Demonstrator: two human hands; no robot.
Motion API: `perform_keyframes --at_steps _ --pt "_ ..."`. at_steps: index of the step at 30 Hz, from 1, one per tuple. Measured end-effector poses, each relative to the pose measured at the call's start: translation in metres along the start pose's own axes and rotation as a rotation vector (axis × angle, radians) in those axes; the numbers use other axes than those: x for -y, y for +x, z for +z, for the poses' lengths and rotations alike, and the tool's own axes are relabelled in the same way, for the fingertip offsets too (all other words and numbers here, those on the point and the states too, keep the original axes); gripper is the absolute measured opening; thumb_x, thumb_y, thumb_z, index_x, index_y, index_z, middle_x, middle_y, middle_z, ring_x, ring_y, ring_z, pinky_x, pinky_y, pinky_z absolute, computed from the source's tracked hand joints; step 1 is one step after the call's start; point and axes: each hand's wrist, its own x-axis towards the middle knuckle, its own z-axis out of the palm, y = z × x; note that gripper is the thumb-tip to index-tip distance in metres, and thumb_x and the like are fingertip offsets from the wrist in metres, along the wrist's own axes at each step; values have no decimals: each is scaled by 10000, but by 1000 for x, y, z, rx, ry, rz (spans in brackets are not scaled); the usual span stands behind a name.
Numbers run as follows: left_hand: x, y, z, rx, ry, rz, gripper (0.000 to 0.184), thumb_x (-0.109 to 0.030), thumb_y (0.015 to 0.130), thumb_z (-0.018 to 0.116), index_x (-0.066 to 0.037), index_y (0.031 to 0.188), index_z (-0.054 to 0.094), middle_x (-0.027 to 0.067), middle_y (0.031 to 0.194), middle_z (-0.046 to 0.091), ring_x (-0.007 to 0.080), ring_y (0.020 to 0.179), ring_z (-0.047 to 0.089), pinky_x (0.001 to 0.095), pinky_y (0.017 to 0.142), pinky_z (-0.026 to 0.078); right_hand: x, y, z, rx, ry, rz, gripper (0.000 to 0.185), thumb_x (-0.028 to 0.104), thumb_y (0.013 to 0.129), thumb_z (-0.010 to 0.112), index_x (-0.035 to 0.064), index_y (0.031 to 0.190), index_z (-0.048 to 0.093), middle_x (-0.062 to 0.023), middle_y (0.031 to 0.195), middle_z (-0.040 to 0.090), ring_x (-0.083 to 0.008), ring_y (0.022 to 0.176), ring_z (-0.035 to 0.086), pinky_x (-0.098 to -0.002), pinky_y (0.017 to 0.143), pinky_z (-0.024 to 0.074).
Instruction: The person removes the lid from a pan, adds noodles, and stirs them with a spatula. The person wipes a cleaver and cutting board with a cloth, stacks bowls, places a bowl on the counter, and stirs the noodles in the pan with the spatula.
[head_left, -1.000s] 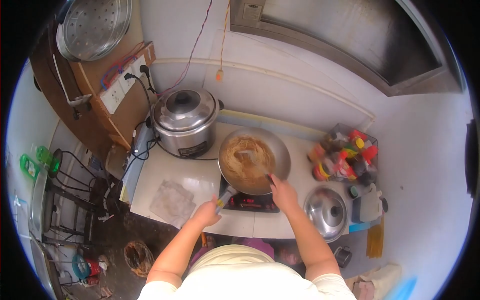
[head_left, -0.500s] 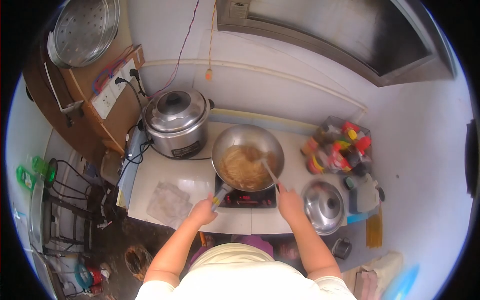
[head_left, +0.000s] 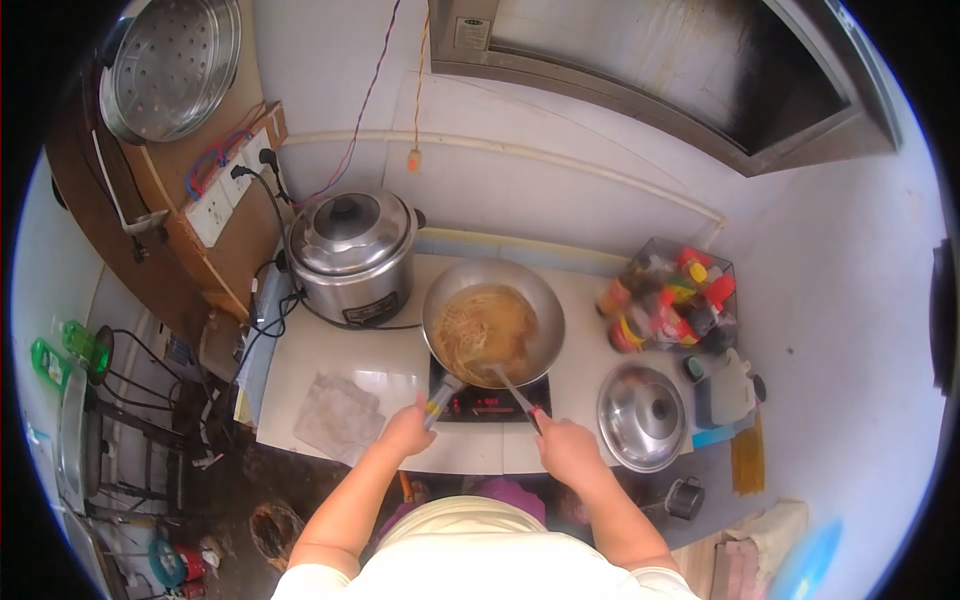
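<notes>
Left hand (head_left: 408,430) grips wok (head_left: 547,312) above wall-side counter (head_left: 468,452).

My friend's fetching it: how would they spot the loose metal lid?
On the white counter, find the wok. The metal lid lies to its right, nearer the person than the bottle basket. Unlike the cooker lid, it rests on the counter itself.

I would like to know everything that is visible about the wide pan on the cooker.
The pan is round and deep, of greyish metal by its look, with a handle toward the person. It sits upright on the black cooker, holding noodles in brownish liquid. The left hand grips its handle; a spatula dips inside.
</notes>
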Motion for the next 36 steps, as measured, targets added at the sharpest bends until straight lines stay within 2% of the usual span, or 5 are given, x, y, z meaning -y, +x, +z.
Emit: perform_keyframes --at_steps 8,11,18,26,36 --pt "0 -1 0 3 19 1 805 -180 696 668 120 1316 251 262 965 597 384 924 580 427 795 475 14 63 54 -78 10 -3 455 163 824 563 44 1242 430 -231 870 577 -379 739 605 -456 651 495" --pt "-5 -4 -5 5 22 6 797 -174 701 664 126 1312 250 261 966 598 383 925 580 426 797 476 11 83 66 -107 -71 3 462 93 825 482 3 1267 384 -244 862 578 -360 707 635 -409 607 536" --pt "-5 -3 -4 11 20 -16 788 -172 708 661 132 1308 252 267 971 596 383 930 580 421 802 476 -9 94 78 -47 -23 201 527 116 843 479 32 1335 309 -248 978 553 -359 830 628 -431 710 520" --pt "2 2 4 -19 20 -8 840 -216 688 691 106 1326 249 267 955 602 392 901 587 425 780 480 -36 88 48 -347 431 172 377 191 870 485 20 1206 488 -253 1005 595 -425 951 549 -449 821 439" --pt "5 3 9 -27 29 -13 834 -192 675 689 107 1319 253 264 957 599 389 906 586 427 780 479 -15 127 42 -325 581 86 363 196 830 565 81 1174 557 -214 1022 612 -373 965 577 -411 829 459"
